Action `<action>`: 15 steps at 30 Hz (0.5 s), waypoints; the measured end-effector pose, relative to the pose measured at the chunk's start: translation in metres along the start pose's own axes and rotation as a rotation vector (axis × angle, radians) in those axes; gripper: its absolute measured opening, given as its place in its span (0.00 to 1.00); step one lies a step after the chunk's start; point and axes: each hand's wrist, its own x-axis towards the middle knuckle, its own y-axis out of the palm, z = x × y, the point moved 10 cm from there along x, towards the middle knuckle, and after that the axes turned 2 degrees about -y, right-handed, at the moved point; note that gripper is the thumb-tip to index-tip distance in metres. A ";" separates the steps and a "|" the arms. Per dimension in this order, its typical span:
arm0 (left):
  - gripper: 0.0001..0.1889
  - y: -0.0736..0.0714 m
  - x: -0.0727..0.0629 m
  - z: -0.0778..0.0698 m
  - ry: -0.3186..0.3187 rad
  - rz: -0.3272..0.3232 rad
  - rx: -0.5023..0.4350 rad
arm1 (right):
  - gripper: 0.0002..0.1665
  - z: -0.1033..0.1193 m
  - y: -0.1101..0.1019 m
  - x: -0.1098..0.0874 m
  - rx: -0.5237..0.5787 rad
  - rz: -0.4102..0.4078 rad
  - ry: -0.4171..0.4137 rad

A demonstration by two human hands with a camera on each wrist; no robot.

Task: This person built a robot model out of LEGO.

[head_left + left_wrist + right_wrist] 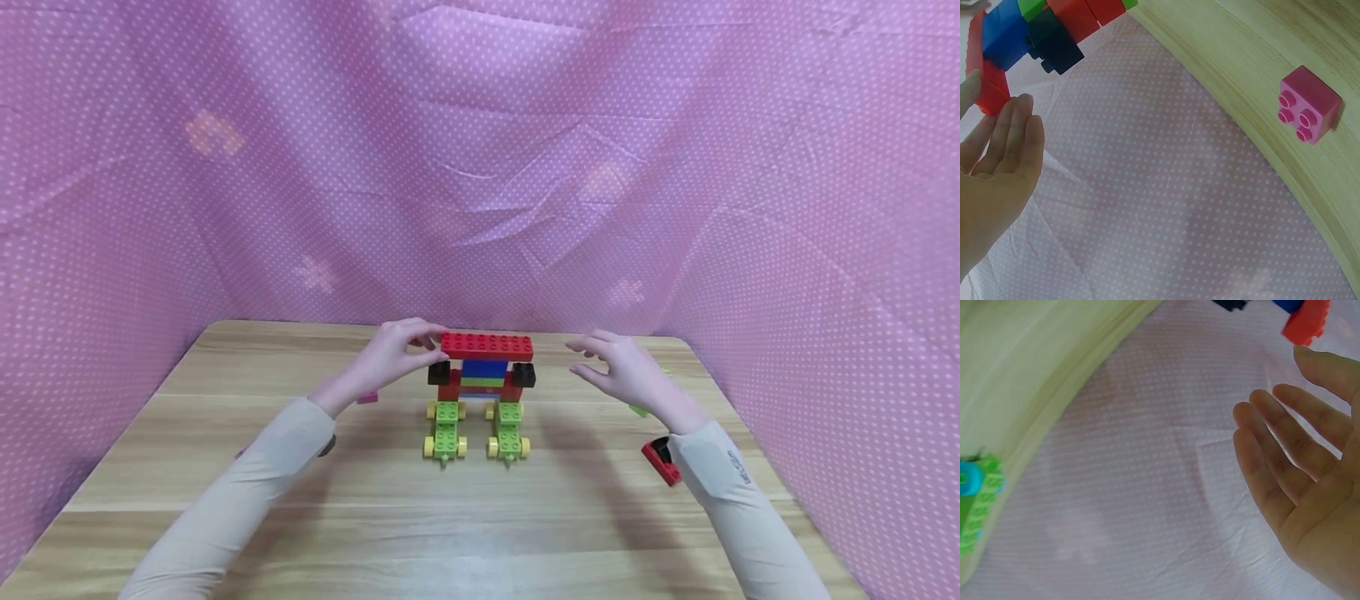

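Near the table's middle stands a toy-brick build, topped by a long red brick (487,345) with two rows of studs. Beneath it come a blue brick (484,369), black bricks (523,375) on both sides and red ones lower down. Two green wheeled bases (446,432) with yellow wheels carry or stand in front of it; I cannot tell which. My left hand (395,353) pinches the left end of the long red brick between thumb and fingers, also seen in the left wrist view. To the right, apart from the build, my right hand (622,372) holds nothing, its fingers loosely spread.
A pink brick (1310,105) lies left of the build. On the right are a red and black piece (662,461) beside the right forearm and a green piece with a blue wheel (977,500) near the table edge. Pink dotted cloth (480,167) encloses the table's back and sides.
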 end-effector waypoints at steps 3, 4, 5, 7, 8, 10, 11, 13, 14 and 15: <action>0.20 0.000 0.000 0.000 -0.004 0.000 -0.001 | 0.20 -0.010 0.003 -0.011 -0.001 0.009 0.037; 0.20 0.000 0.000 -0.001 -0.005 -0.001 -0.003 | 0.20 -0.013 0.005 -0.015 0.001 0.016 0.053; 0.20 0.000 0.000 -0.001 -0.005 -0.002 -0.004 | 0.20 -0.017 0.006 -0.019 0.005 0.023 0.070; 0.20 -0.001 0.000 -0.001 -0.005 -0.005 -0.008 | 0.20 -0.024 0.009 -0.027 0.015 0.039 0.097; 0.20 -0.001 0.000 -0.001 -0.005 -0.006 -0.011 | 0.20 -0.027 0.011 -0.031 0.023 0.047 0.109; 0.20 -0.001 0.000 -0.001 -0.006 -0.007 -0.014 | 0.19 -0.032 0.013 -0.039 0.036 0.053 0.122; 0.20 0.000 0.000 -0.001 -0.007 -0.006 -0.015 | 0.19 -0.034 0.013 -0.043 0.039 0.054 0.125; 0.20 0.000 0.000 -0.001 -0.008 -0.006 -0.014 | 0.19 -0.039 0.015 -0.051 0.042 0.052 0.127; 0.20 0.000 0.000 -0.001 -0.009 -0.005 -0.014 | 0.19 -0.041 0.015 -0.054 0.045 0.048 0.131; 0.20 0.001 0.000 0.000 -0.011 -0.003 -0.015 | 0.19 -0.044 0.016 -0.058 0.048 0.047 0.135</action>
